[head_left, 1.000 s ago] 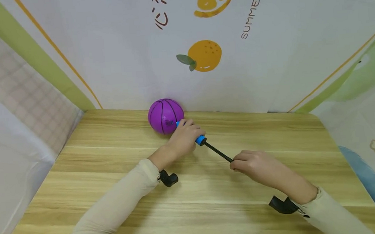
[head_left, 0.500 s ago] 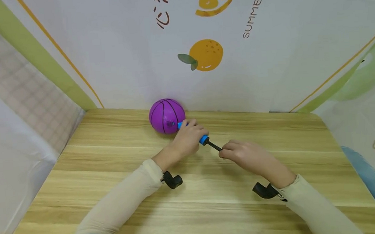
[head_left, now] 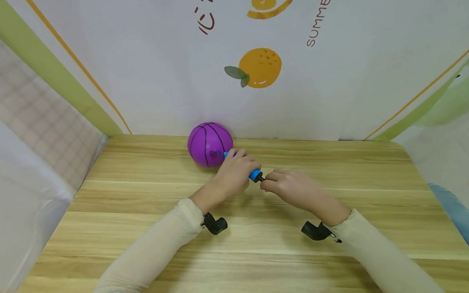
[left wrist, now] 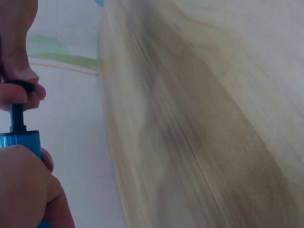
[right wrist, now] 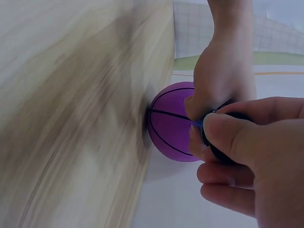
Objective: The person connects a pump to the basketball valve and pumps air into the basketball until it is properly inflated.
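A purple ball with black basketball lines [head_left: 209, 144] sits at the table's back edge, against the wall cloth. My left hand [head_left: 235, 171] grips the blue barrel of a hand pump [head_left: 255, 175], whose far end points at the ball's side; the exact contact there is hidden by the fingers. My right hand [head_left: 292, 188] holds the pump's black handle [left wrist: 26, 85] between thumb and fingers. Only a short piece of the black rod shows between handle and barrel. In the right wrist view the ball [right wrist: 171, 123] appears beyond both hands.
The wood-grain table [head_left: 243, 268] stretches out below and around the hands. A white cloth [head_left: 164, 69] printed with oranges hangs behind it. Other cloths hang at the left and right sides. Black camera mounts [head_left: 315, 230] stick out from both wrists.
My right hand has moved left and up toward my left hand, pushing the rod into the barrel, so much less rod shows. The left hand and the ball stay nearly in place.
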The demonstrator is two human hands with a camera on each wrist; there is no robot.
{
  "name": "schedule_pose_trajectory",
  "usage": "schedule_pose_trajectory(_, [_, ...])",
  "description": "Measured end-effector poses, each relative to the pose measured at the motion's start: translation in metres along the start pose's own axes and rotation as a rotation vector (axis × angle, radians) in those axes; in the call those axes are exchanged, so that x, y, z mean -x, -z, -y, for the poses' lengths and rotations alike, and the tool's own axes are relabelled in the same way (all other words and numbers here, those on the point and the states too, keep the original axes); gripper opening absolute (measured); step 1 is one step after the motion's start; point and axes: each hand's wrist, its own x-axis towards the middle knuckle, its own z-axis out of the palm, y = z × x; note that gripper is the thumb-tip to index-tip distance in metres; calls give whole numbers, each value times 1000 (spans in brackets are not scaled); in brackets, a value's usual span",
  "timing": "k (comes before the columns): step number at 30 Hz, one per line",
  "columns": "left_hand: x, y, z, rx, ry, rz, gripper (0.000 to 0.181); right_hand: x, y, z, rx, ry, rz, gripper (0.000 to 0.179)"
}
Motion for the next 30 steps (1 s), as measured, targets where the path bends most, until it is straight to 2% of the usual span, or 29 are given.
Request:
schedule_pose_trajectory(4, [-1, 0, 2, 20, -4, -1, 30, 12, 4, 2, 6, 32, -42, 19])
schedule_pose_trajectory(12, [-2, -3, 5, 36, -5, -13, 37, 52, 28, 13, -37, 32, -48, 29])
schedule_pose_trajectory(14, [-2, -2, 4, 49, -5, -16, 37, 59, 34, 15, -42, 30, -52, 27])
schedule_pose_trajectory(16, [-2, -2, 3, 58, -5, -15, 36, 63, 38, 16, -47, 29, -57, 16])
schedule_pose_trajectory(19, [-3, -2, 0, 74, -7, -6, 37, 65, 38, 15, -43, 27, -56, 5])
schedule_pose_trajectory(23, [-4, -1, -3, 84, 4, 10, 39, 58, 31, 11, -33, 10, -46, 11])
schedule_pose_trajectory(28, [-5, -1, -6, 65, 23, 14, 38, 41, 22, 7, -13, -20, -2, 25])
schedule_pose_trajectory(30, [-5, -1, -6, 60, 24, 5, 36, 32, 18, 5, -15, -26, 12, 23])
